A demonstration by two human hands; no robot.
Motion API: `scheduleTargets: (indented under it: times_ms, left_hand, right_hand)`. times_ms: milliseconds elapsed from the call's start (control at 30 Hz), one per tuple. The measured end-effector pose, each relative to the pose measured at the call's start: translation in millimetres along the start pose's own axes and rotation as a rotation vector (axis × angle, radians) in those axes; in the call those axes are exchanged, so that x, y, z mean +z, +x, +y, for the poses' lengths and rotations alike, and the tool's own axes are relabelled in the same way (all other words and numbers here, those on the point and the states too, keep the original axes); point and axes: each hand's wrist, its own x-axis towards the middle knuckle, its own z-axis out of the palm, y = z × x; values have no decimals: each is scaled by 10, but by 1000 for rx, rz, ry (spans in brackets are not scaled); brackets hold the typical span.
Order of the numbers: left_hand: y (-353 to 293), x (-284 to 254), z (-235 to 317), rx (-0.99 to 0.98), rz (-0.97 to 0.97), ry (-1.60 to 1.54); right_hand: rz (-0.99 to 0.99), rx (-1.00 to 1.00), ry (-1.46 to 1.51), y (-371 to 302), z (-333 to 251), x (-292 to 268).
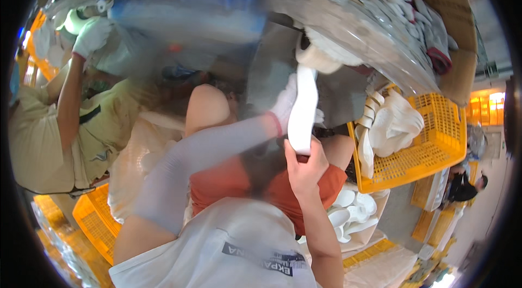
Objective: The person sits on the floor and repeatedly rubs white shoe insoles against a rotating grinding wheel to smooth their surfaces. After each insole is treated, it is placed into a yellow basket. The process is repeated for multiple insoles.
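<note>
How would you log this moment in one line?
left hand: gloved, around white sole | right hand: bare, grips its near end | crate: yellow, at right, holds white pieces

View: left fisheye on my head | facing: downward, my white cloth shirt (209, 252) at six o'clock | range: close, my bare right hand (305, 171) between four and five o'clock

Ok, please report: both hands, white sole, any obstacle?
Left hand: gloved, around white sole. Right hand: bare, gripping near end. Far end beside cream curved piece; contact unclear.
</note>
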Motion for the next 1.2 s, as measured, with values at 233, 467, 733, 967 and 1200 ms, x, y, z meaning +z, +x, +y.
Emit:
scheduleTargets:
  times_ms: [233,467,733,967,1200]
  left_hand:
    - [-83,236,-88,182,-27,-23]
    - [552,-279,179,566,-15,538]
    - [1358,-658,-111,405,-111,2]
    - [1649,-994,299,820,206,1010]
    - [1236,-843,185,853,542,1691]
  right_hand:
    - [-13,-13,-195,148,-181,-200]
    - [33,166,131,380,480,452]
    - [-54,241,-26,550,880,623]
    - [-477,391,-198,510,309,271]
    - [-160,217,-81,513,142,-10]
